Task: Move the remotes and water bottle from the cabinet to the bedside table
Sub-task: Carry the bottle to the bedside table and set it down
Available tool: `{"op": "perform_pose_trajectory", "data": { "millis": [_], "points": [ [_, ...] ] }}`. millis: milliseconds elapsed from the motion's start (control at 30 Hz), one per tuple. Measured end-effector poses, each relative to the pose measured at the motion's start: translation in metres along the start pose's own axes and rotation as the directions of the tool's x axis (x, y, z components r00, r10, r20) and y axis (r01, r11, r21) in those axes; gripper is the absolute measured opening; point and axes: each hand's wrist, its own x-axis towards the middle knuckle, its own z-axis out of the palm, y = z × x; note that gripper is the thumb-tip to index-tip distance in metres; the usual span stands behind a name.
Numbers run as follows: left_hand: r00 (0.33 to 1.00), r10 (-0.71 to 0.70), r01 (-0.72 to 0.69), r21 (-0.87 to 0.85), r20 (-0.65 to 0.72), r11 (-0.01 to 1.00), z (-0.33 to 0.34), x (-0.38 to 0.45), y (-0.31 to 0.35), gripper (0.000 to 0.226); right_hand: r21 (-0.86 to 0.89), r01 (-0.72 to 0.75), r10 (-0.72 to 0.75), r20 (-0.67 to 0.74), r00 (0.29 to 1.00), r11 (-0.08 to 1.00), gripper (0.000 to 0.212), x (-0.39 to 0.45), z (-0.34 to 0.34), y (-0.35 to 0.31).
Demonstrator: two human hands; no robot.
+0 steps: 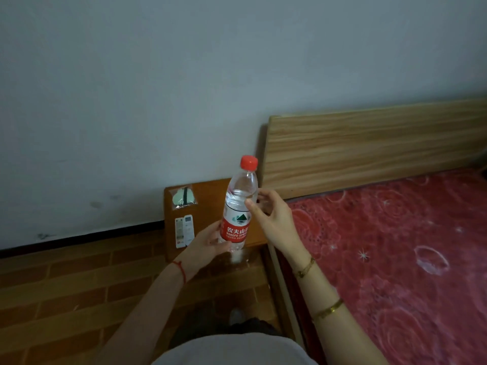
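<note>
A clear water bottle (238, 206) with a red cap and red label is held upright above the front of the wooden bedside table (208, 198). My left hand (208, 239) grips its lower part, fingers curled round the label. My right hand (272, 214) is at the bottle's upper part, thumb against its front and fingers curled behind it. Two white remotes (184, 230) lie side by side on the table's left front, to the left of the bottle.
A small plastic packet (183, 197) lies at the table's back left. The wooden headboard (369, 146) and a bed with a red patterned cover (395, 246) stand to the right. Wood floor (66, 285) lies to the left, a grey wall behind.
</note>
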Motion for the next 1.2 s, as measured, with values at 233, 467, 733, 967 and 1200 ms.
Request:
{"op": "perform_pose_trajectory", "data": {
  "millis": [233,467,733,967,1200],
  "points": [
    [0.994,-0.037,0.035,-0.026,-0.104,0.999,-0.037,0.074,0.004,0.070,-0.001,-0.019,0.019,0.073,0.997,1.000,0.044,0.090,0.030,0.027],
    [0.987,-0.081,0.076,-0.042,-0.142,0.996,-0.087,0.154,-0.007,0.070,-0.026,-0.032,0.034,0.092,0.995,0.999,0.043,0.169,0.068,0.056],
    [0.982,-0.115,0.109,-0.047,-0.153,0.993,-0.122,0.234,-0.047,0.064,-0.031,-0.124,0.127,0.147,0.981,0.992,0.043,0.230,0.106,0.112],
    [0.971,-0.091,0.098,0.022,-0.221,0.995,-0.124,0.300,-0.109,0.057,-0.058,-0.111,0.121,0.212,0.970,0.992,0.043,0.264,0.128,0.186],
    [0.958,-0.023,0.068,0.151,-0.286,0.986,-0.123,0.349,-0.175,0.054,-0.054,-0.097,0.107,0.228,0.968,0.994,0.042,0.275,0.145,0.261]
  ]
}}
